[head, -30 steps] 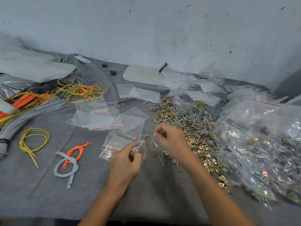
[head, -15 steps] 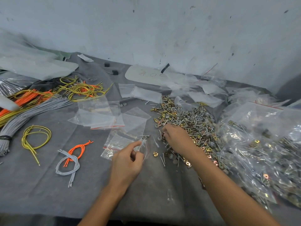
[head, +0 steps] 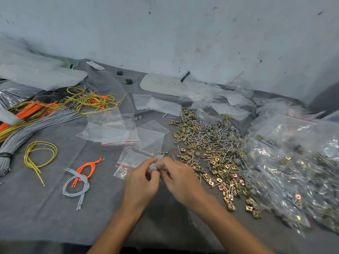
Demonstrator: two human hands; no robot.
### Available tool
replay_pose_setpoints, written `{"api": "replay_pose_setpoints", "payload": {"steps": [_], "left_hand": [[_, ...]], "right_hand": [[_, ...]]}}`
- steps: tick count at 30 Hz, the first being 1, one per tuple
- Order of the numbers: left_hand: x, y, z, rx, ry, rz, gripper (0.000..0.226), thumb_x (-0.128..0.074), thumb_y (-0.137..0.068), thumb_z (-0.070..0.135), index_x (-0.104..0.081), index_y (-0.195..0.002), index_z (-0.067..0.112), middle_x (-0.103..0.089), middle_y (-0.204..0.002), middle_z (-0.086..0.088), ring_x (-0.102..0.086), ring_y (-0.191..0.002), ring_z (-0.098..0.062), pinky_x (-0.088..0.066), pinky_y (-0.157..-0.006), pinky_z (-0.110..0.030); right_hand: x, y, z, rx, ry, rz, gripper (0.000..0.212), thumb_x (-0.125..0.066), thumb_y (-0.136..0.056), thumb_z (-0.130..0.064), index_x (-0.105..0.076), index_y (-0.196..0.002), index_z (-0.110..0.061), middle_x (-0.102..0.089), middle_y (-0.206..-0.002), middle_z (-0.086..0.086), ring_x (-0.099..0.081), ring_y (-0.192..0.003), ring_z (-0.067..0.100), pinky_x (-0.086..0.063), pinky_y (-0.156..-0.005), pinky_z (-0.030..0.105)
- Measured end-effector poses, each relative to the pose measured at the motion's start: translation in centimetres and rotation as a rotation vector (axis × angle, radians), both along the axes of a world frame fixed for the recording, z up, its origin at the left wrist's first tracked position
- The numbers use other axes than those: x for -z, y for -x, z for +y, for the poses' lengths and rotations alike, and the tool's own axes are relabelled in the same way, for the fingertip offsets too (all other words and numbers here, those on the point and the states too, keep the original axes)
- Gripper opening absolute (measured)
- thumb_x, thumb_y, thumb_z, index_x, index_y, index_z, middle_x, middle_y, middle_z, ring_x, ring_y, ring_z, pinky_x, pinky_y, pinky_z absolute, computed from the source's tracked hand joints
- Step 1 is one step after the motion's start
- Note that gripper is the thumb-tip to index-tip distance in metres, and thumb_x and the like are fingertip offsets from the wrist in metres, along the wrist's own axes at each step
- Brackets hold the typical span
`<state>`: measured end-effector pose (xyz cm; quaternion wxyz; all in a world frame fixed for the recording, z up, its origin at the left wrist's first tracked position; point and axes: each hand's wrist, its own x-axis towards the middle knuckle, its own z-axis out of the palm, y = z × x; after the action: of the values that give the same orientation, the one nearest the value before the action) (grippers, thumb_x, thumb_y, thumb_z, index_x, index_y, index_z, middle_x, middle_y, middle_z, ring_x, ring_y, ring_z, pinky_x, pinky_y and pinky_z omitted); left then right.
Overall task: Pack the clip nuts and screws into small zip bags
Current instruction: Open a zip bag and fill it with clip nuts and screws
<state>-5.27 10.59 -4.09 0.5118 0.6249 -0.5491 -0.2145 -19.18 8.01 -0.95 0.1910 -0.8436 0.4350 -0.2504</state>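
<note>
Both my left grip (head: 142,181) and right grip (head: 180,178) pinch the small zip bag (head: 158,161) at its mouth; it looks flimsy, light, slippery.

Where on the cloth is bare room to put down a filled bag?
Bare gray cloth lies front left, below the gray cord loop, beside the left hand. A smaller patch lies between the yellow cord loop and the empty zip bags. Crowded: the pile of clip nuts and screws and the filled bags at right.
</note>
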Motion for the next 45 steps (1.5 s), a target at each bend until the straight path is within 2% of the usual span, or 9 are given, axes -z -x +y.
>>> {"api": "replay_pose_setpoints", "payload": {"steps": [6,10,13,18,24,29,34,38,45], "left_hand": [[-0.2,0.1,0.1,-0.012,0.010,0.026,0.042,-0.053,-0.077,0.023,-0.076,-0.112,0.022,-0.058,-0.055,0.005,-0.057,-0.057,-0.011,-0.046,-0.062,-0.020],[0.0,0.2,0.2,-0.023,0.008,0.017,0.042,-0.053,-0.077,0.024,-0.076,-0.112,0.023,-0.058,-0.057,0.006,-0.057,-0.058,-0.012,-0.045,-0.063,-0.017],[0.0,0.2,0.3,-0.046,0.014,-0.004,0.041,-0.053,-0.078,0.025,-0.076,-0.112,0.024,-0.056,-0.056,0.006,-0.057,-0.059,-0.012,-0.046,-0.064,-0.020],[0.2,0.3,-0.1,-0.160,-0.004,-0.124,0.033,-0.066,-0.086,0.011,-0.073,-0.117,0.021,-0.050,-0.057,0.011,-0.052,-0.063,-0.014,-0.045,-0.069,-0.030],[0.6,0.1,-0.4,-0.152,0.063,-0.179,0.030,-0.068,-0.088,0.008,-0.075,-0.116,0.017,-0.063,-0.083,-0.001,-0.058,-0.073,-0.017,-0.046,-0.077,-0.031],[0.5,0.0,-0.2,-0.111,0.087,-0.165,0.029,-0.058,-0.087,0.017,-0.078,-0.109,0.018,-0.071,-0.091,-0.003,-0.061,-0.083,-0.014,-0.038,-0.079,-0.016],[0.4,0.0,-0.3,-0.141,0.021,-0.140,0.027,-0.058,-0.092,0.017,-0.077,-0.111,0.019,-0.076,-0.108,0.001,-0.068,-0.100,-0.019,-0.047,-0.090,-0.030],[0.4,0.2,-0.5,-0.142,0.005,-0.133,0.028,-0.062,-0.092,0.006,-0.077,-0.113,0.018,-0.077,-0.103,0.000,-0.069,-0.094,-0.021,-0.051,-0.087,-0.034],[0.6,0.0,-0.3,-0.128,-0.011,-0.110,0.030,-0.060,-0.091,0.007,-0.076,-0.113,0.021,-0.077,-0.095,0.001,-0.067,-0.089,-0.019,-0.047,-0.081,-0.028]], "right_hand": [[-1.0,1.3,-4.4,0.176,0.026,-0.108,0.006,-0.061,-0.096,-0.022,-0.065,-0.099,-0.026,-0.067,-0.088,-0.013,-0.060,-0.080,0.005,-0.051,-0.076,0.031],[-0.4,3.1,-8.3,0.252,-0.013,0.340,0.025,-0.050,-0.102,-0.024,-0.068,-0.120,-0.021,-0.057,-0.121,0.002,-0.049,-0.117,0.021,-0.045,-0.096,0.038],[0.5,3.1,-8.9,0.236,-0.075,0.499,0.027,-0.048,-0.103,-0.027,-0.066,-0.121,-0.021,-0.053,-0.126,0.007,-0.046,-0.122,0.027,-0.045,-0.098,0.042],[-0.2,3.1,-7.8,0.218,-0.044,0.439,0.007,-0.054,-0.100,-0.026,-0.057,-0.104,-0.020,-0.056,-0.114,0.001,-0.050,-0.111,0.022,-0.044,-0.092,0.038],[-0.7,1.2,-2.7,0.152,-0.188,-0.106,0.005,-0.072,-0.087,-0.022,-0.068,-0.089,-0.025,-0.070,-0.080,-0.011,-0.065,-0.077,0.001,-0.049,-0.072,0.014],[0.5,-1.1,-1.2,0.074,0.004,0.146,0.020,-0.062,-0.089,-0.025,-0.068,-0.108,-0.028,-0.064,-0.095,-0.002,-0.060,-0.092,0.022,-0.049,-0.080,0.037],[0.8,1.5,0.0,0.281,0.021,-0.015,0.010,-0.062,-0.094,-0.033,-0.068,-0.093,-0.025,-0.063,-0.086,-0.007,-0.058,-0.078,0.013,-0.044,-0.073,0.031],[1.4,4.7,1.8,0.417,-0.082,0.294,0.029,-0.055,-0.094,-0.053,-0.060,-0.099,-0.025,-0.059,-0.100,-0.007,-0.059,-0.092,0.018,-0.049,-0.082,0.037],[1.4,4.6,2.3,0.409,-0.010,0.373,0.023,-0.038,-0.106,-0.032,-0.056,-0.109,-0.019,-0.057,-0.113,-0.001,-0.055,-0.105,0.022,-0.044,-0.087,0.035]]}}
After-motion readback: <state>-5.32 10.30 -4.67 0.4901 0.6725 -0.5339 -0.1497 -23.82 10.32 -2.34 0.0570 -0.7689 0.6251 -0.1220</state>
